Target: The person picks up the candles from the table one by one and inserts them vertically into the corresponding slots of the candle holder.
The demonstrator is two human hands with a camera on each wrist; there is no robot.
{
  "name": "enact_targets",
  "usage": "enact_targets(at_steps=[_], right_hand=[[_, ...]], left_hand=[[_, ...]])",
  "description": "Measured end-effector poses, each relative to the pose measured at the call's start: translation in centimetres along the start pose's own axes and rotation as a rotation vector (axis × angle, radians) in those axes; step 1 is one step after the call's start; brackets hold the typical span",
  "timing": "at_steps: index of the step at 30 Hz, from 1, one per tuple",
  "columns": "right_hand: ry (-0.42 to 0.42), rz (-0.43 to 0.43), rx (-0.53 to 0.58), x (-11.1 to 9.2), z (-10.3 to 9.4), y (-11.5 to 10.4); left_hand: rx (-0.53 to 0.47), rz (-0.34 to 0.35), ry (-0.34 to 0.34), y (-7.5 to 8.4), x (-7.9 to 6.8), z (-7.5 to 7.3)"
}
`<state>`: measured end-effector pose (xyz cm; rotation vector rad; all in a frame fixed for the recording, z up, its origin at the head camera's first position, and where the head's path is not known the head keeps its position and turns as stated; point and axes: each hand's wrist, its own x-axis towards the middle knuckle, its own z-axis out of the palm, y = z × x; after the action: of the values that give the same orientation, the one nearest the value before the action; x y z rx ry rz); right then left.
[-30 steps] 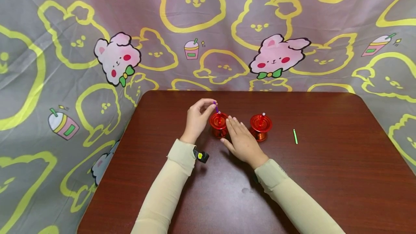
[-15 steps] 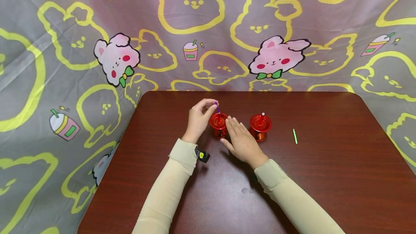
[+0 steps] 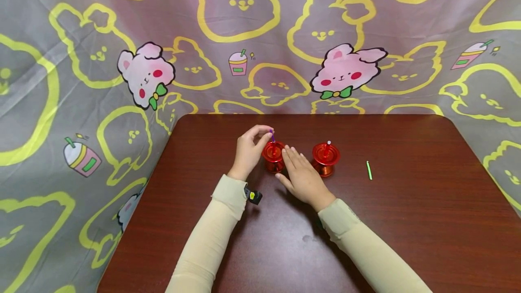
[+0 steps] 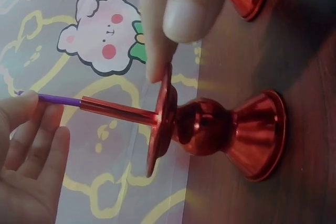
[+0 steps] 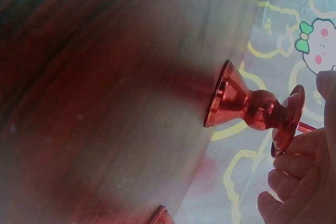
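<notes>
Nearer the left of two red metallic candle holders (image 3: 274, 163) stands upright on the table, with a dish and a thin red tube (image 4: 118, 109) rising from it. My left hand (image 3: 249, 150) pinches a thin purple candle (image 4: 60, 99) between thumb and fingers. The candle's lower end meets the top of the tube, in line with it. My right hand (image 3: 303, 176) has its fingers extended, fingertips at the right edge of the dish (image 5: 290, 121). To the right stands a second red candle holder (image 3: 325, 166), its tube topped by a small pale tip (image 3: 329, 142).
A thin green candle (image 3: 369, 170) lies on the brown table (image 3: 407, 220), right of the second holder. A patterned cloth (image 3: 277, 12) hangs behind the table and along its sides. A small black camera (image 3: 254, 196) is strapped to my left wrist.
My left hand has shifted slightly right, bringing the purple candle from beside the tube's top to directly over it. The right hand keeps its place at the dish.
</notes>
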<state>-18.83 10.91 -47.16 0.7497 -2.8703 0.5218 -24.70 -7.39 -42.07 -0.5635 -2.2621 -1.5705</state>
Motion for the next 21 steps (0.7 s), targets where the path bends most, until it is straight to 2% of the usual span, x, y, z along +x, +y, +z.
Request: enact_targets(at_steps=[6,10,21], right_hand=[[-0.001,0.002,0.004,-0.03,0.04,0.0],[-0.002,0.003,0.006,-0.02,0.11,0.04],[0.006,-0.003,0.003,0.05,0.08,0.08]], left_hand=[[0.064,0.064,0.002,-0.29,-0.21,0.03],[0.065,0.093,0.011,-0.52,-0.29,0.13],[0.082,0.094,0.043,-0.77,-0.15,0.59]])
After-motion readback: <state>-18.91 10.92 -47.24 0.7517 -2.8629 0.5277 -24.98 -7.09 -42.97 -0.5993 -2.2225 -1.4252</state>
